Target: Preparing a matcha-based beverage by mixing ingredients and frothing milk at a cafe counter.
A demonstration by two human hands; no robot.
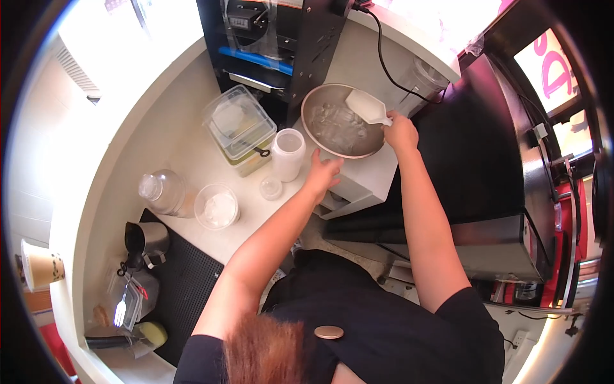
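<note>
My right hand [402,132] grips the handle of a white scoop [365,106] at the right rim of a metal bowl [312,137]. The scoop's blade lies over the bowl's far right side. Clear ice [336,126] fills part of the bowl. Just short of the bowl's near left rim, my left hand [326,174] hovers with fingers apart and nothing in it. Left of that hand stands a white plastic jar [289,156], uncapped. A small clear lid or cup [271,188] rests near its base. A clear plastic cup [217,206] holds what looks like ice.
A clear-lidded container [240,127] with a black-handled utensil stands behind the jar. A clear dome-shaped vessel [165,192], a steel pitcher [153,242] and a black mat [192,278] are at left. A black machine [268,53] rises behind; a black cable [381,53] hangs near the bowl.
</note>
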